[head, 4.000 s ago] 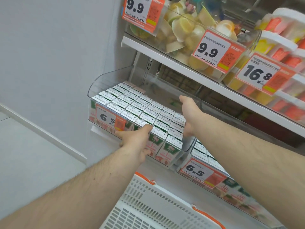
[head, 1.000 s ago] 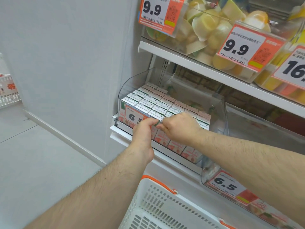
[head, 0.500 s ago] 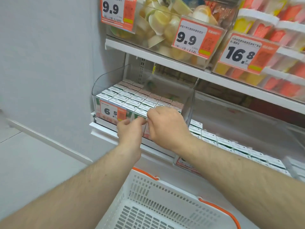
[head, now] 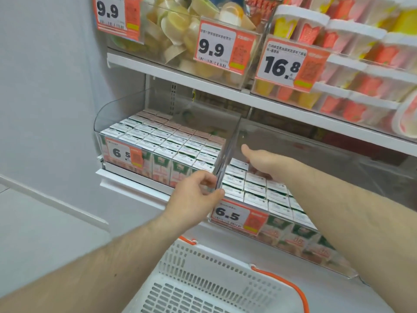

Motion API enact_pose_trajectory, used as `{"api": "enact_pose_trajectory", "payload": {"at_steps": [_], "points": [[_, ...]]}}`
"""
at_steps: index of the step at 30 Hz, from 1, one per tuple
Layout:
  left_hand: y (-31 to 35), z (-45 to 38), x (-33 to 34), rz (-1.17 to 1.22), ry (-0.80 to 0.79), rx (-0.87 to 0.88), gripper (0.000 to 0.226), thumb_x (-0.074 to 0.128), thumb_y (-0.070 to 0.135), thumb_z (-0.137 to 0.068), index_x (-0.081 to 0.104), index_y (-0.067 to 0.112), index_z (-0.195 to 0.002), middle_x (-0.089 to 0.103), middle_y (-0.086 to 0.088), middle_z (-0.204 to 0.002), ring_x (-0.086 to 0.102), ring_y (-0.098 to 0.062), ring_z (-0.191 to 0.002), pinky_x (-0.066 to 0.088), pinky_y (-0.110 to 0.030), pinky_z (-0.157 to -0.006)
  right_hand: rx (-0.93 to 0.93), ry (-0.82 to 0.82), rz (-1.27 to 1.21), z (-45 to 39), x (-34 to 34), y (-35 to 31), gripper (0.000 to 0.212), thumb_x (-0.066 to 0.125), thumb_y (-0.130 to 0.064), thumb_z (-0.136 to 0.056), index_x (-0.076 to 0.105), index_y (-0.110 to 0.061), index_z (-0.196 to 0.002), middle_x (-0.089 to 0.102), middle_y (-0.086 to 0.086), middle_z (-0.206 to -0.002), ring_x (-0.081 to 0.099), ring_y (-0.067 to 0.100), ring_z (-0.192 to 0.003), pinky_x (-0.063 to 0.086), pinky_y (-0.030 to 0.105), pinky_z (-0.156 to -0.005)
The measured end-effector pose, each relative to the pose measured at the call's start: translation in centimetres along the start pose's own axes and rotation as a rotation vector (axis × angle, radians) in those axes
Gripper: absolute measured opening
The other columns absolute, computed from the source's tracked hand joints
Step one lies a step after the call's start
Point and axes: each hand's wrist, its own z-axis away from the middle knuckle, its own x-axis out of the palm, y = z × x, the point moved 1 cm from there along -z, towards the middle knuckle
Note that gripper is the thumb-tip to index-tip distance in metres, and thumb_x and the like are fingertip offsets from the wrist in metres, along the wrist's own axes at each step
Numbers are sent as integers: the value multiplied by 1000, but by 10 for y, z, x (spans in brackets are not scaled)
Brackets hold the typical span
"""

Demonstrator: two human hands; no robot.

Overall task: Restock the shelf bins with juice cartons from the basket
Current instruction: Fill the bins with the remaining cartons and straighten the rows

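- Clear plastic bins (head: 126, 111) sit on the lower shelf, packed with juice cartons (head: 171, 141).
- Left hand (head: 194, 197) pinches the front corner of the divider wall (head: 228, 152).
- Right hand (head: 264, 162) rests relaxed on cartons in the right-hand bin.
- White basket (head: 203, 283) waits below the shelf edge.

Pale grey wall (head: 49, 91) meets grey floor (head: 33, 231) beside white shelving (head: 180, 75)

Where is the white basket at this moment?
In the head view the white basket sits at the bottom centre, below the shelf's two clear juice-carton bins, between the person's forearms; its orange handle curves along its right rim.
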Motion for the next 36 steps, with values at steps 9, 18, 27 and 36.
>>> {"api": "enact_pose_trajectory", "payload": {"at_steps": [9,18,27,36], "points": [[-9,-4,7,9,48,10,19,75,23,-84,63,27,-98,68,11,-92,64,0,-72,55,-21,-72,4,-89,-166,-35,2,-6,66,28,-72,-94,49,-18,-126,57,5,-136,60,22,-111,46,39,-95],[-3,8,15,23,77,53,14,66,24,-90,56,32,-94,65,12,-93,58,2,-83,46,-9,-67,50,-270,-322,-33,-7,13,74,33,-75,-90,48,-15,-131,74,10,-108,69,33,-102,44,52,-103],[-1,12,27,-268,73,138,57,82,32,-75,36,31,-109,45,13,-110,48,-5,-97,39,-20,-78,95,-244,121,7,-8,18,79,13,-78,-91,39,-31,-148,41,-1,-152,37,26,-140,28,38,-95],[-6,22,38,-309,99,197,79,79,33,-74,31,20,-135,33,10,-118,36,-5,-108,36,-20,-91,177,-163,273,2,-36,46,110,16,-99,-66,44,-27,-145,47,5,-146,50,32,-126,38,51,-106]]}}
